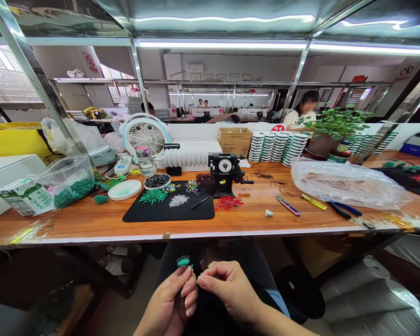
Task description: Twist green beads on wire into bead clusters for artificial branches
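Observation:
Low in the view, over the lap, my left hand [175, 291] pinches a small bundle of green pieces with dark wire ends [184, 262]. Close beside it on the right is my right hand [224, 282], its thumb and fingertips pressed together; what they hold, if anything, is too small to tell. Beyond the hands, a black mat [154, 212] bears green pieces [154, 196], silver beads [178, 200], multicoloured beads [192, 186] and a dark thin tool [199, 203]. Red pieces [230, 201] lie at the mat's right.
A black winding machine [225, 175] with a white ribbed roll [187, 157] stands behind the mat. Pink-and-blue tweezers [287, 205], a yellow cutter [314, 201] and blue-handled pliers [345, 209] lie at the right. The table's front edge [231, 234] runs beyond the hands. A person [296, 119] sits behind the partition.

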Available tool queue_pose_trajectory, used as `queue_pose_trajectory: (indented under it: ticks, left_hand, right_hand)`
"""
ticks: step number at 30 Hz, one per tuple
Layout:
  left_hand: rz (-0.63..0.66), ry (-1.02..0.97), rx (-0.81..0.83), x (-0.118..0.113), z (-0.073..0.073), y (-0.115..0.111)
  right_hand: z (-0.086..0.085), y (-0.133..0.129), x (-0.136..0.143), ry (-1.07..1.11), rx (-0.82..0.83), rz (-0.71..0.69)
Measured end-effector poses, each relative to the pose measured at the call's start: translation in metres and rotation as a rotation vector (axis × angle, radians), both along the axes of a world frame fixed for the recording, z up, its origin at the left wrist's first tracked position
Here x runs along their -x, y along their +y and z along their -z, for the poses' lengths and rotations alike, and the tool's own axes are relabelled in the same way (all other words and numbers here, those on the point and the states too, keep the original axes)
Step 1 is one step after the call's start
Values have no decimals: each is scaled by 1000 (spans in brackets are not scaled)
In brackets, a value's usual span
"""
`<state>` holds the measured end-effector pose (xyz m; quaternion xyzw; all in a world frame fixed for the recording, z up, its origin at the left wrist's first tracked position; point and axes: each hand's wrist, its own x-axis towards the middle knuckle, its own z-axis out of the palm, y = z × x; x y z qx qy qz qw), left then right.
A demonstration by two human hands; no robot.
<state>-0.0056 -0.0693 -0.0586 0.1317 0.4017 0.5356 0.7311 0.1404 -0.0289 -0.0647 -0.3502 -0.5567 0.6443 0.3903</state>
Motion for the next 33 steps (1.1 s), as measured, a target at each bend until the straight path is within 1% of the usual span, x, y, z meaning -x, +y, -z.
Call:
queue_pose_trajectory:
  ticks: [2,4,7,10,13,15,18,21,23,25,26,28,30,31,32,33]
  left_hand:
    - [0,-87,46,1,1,1]
    - [6,-132,67,2,1,2]
    - [8,-133,61,2,0,2]
    - [4,-100,42,1,0,0]
    - [9,-5,-12,-1,1,-2]
    - [18,99,-69,-2,4,-2]
    - [40,267,-91,-2,6,-2]
    - [72,415,-145,-1,8,-2]
    - [100,447,-172,-1,8,-3]
    - [103,439,-125,-1,9,-3]
    - [73,431,-94,0,9,-2]
    - [-71,411,-89,4,10,1]
    - [-243,385,-147,9,10,6]
    - [-290,374,-175,11,10,8]
    - [-289,377,-191,12,10,10]
    - [-237,392,-199,11,9,11]
  right_hand:
    - [0,-1,0,-11,15,-12]
    - [0,-1,0,-19,13,-21]
    - [0,0,1,-35,17,-30]
    - [0,1,3,-21,75,-23]
    - [1,1,5,5,127,23]
    - [0,1,5,-3,114,62]
    - [-4,3,4,-66,25,70]
    - [-7,4,4,-127,-58,16]
    - [-5,3,4,-166,-105,1]
    - [-2,1,5,-257,-170,24]
    - [0,0,5,-309,-208,27]
    - [1,-3,3,-371,-276,-29]
    - [-1,-4,1,-320,-296,-136]
    - [-4,-3,0,-275,-280,-156]
    - [-7,-2,-1,-235,-248,-136]
    - [-11,0,-1,-207,-211,-81]
